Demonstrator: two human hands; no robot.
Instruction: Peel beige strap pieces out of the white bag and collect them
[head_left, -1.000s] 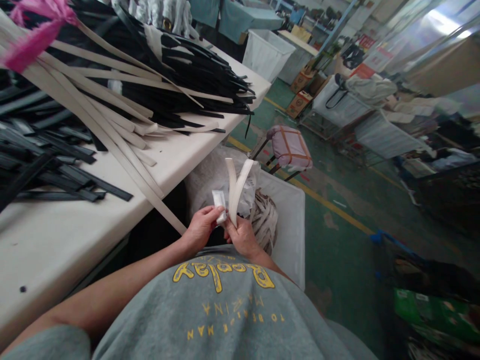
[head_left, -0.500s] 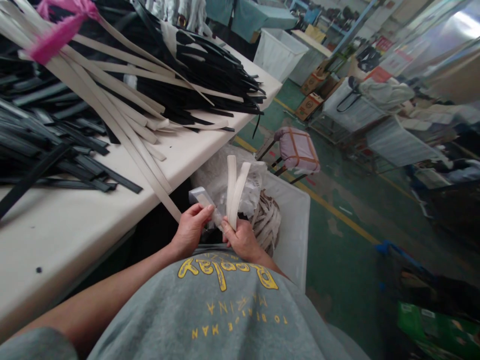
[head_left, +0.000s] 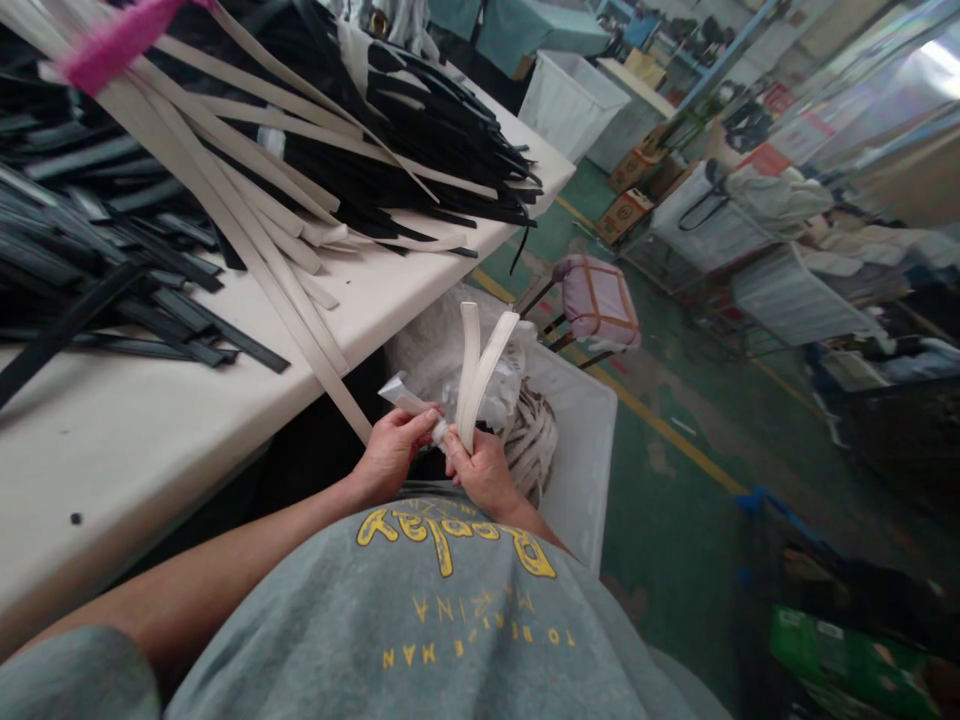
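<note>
In front of my belly both hands are closed. My left hand (head_left: 394, 452) pinches a clear plastic sleeve (head_left: 403, 395), bunched up near the fingertips. My right hand (head_left: 484, 470) grips the cream straps (head_left: 486, 368), whose two free ends stand up and spread in a V. The thumb and fingers of both hands almost meet at the crumpled plastic, and the straps' lower part is hidden there. Just beyond them lie crumpled clear plastic bags (head_left: 427, 345) and a bundle of pale strips (head_left: 532, 435) in a white bin (head_left: 581, 450).
A white table (head_left: 150, 430) on the left carries piles of black straps (head_left: 450, 130) and cream straps (head_left: 217, 220) tied with a pink band (head_left: 124, 45). One cream strap hangs over its edge. A padded stool (head_left: 598, 300) stands on the green floor, with carts (head_left: 705, 215) behind.
My left hand has moved slightly right, closer to my right hand. The plastic sleeve is now bunched between them, and the strap ends have spread further apart.
</note>
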